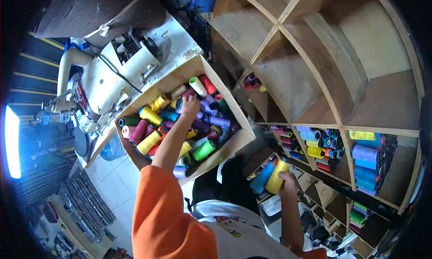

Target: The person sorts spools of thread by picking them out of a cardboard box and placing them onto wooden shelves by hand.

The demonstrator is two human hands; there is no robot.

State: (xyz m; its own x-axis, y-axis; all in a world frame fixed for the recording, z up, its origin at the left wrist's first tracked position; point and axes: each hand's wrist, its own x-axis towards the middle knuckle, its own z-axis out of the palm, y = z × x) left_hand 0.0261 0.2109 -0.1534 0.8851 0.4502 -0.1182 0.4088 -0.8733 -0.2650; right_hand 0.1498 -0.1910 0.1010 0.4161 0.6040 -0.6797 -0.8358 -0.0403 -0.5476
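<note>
Wooden shelf (378,97) is filling the right side, its lower compartments holding rows of coloured thread spools (365,164). White sewing machine (105,86) is sitting at upper left on a pale counter (180,45). Cardboard box (220,160) is standing open beside the counter, loaded with jumbled spools; what is bearing it I cannot make out.

Left arm, in an orange sleeve (168,214), is slanting up and away over the box, forearm bare. Left hand (190,105) is dipping among the spools, knuckles up, fingers pointing down. Its own forearm and back are hiding the fingertips; cannot tell whether it is gripping anything.

Right arm is bending upward at lower right, its elbow end running toward the frame's bottom. Right hand (288,182) is grasping a yellow spool (275,174), fingers wrapping one side. Blue spool (262,178) is lying alongside, touching the yellow; how it is being supported is hidden. Dark lens edges are cutting off the corners.
</note>
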